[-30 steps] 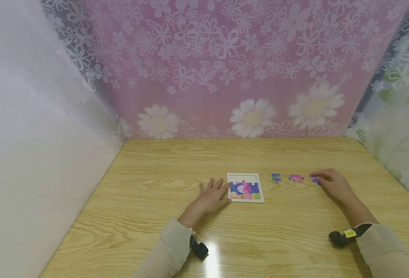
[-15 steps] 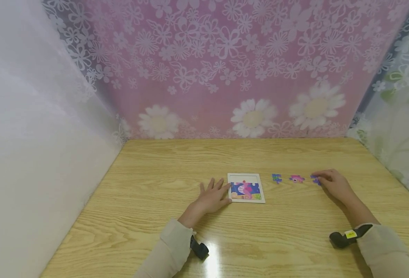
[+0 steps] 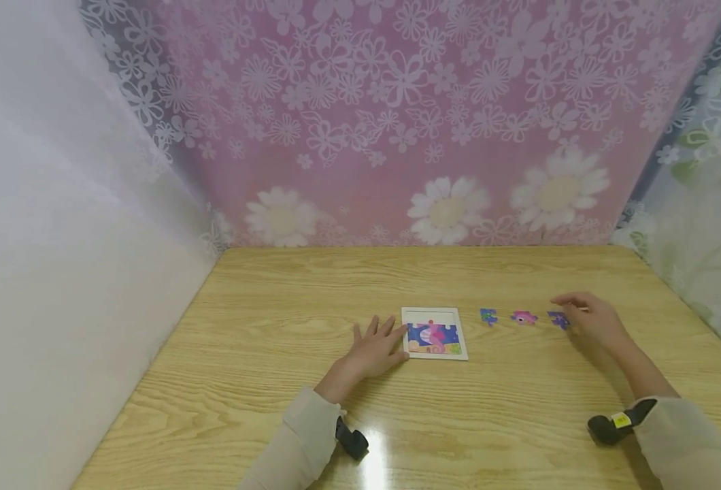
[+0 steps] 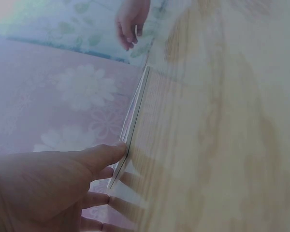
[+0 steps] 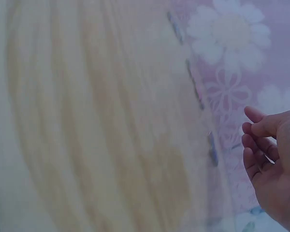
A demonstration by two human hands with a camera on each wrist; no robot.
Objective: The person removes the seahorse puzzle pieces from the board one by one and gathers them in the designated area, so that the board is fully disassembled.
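A white puzzle frame (image 3: 435,356) lies on the table, its lower part filled with a pink seahorse picture and its upper strip bare white. Fingers spread, my left hand (image 3: 369,352) rests on the table and touches the frame's left edge with thumb and forefinger; the left wrist view shows the thumb at the frame's edge (image 4: 135,113). To the right, a blue-green jigsaw piece (image 3: 488,316), a pink piece with an eye (image 3: 524,318) and a purple-blue piece (image 3: 559,319) lie in a row. My right hand (image 3: 596,322), fingers loosely bent and holding nothing, hovers beside the purple-blue piece.
The wooden table (image 3: 287,299) meets a pink flowered curtain (image 3: 360,136) at its far edge. A pale wall covering (image 3: 91,204) rises on the left, and a leafy one (image 3: 703,224) on the right.
My right hand has let go of the purple-blue jigsaw piece and risen slightly to the right, leaving the piece on the table. The left hand stays at the frame.
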